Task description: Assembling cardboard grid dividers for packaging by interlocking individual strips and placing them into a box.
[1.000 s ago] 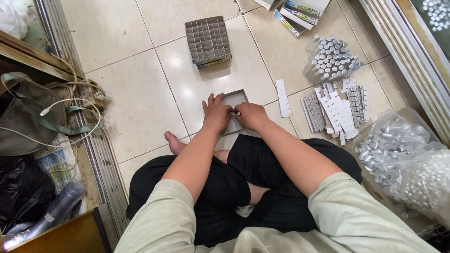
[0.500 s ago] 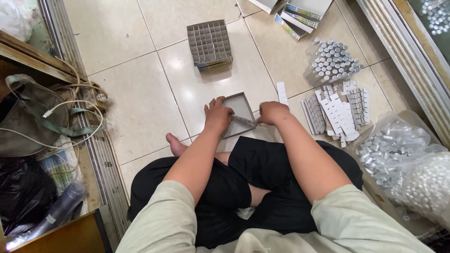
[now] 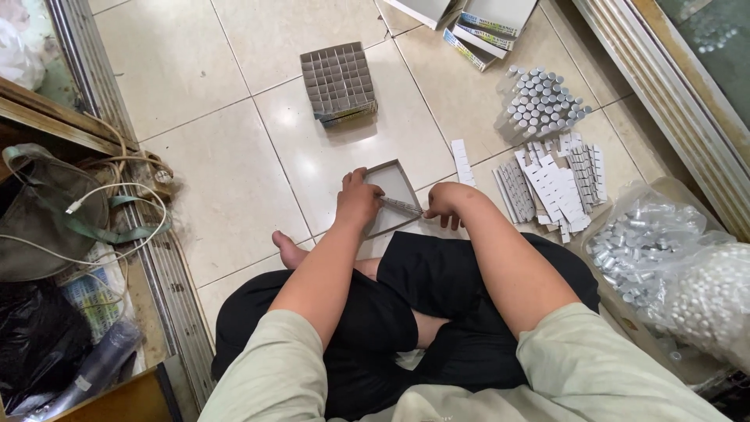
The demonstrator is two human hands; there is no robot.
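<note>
Left hand (image 3: 358,205): your grip steadies the shallow grey box (image 3: 391,191).
Right hand (image 3: 444,205): now back, pinching a slotted card strip (image 3: 402,205) into it.

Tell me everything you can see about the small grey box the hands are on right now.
The small grey box is a shallow, open-topped square tray, seemingly of grey cardboard, with low walls. It lies on the tiled floor before the seated person's knees, turned at an angle. The left hand rests on its near left edge; the right hand sits by its right side, and a thin grey strip runs between them.
</note>
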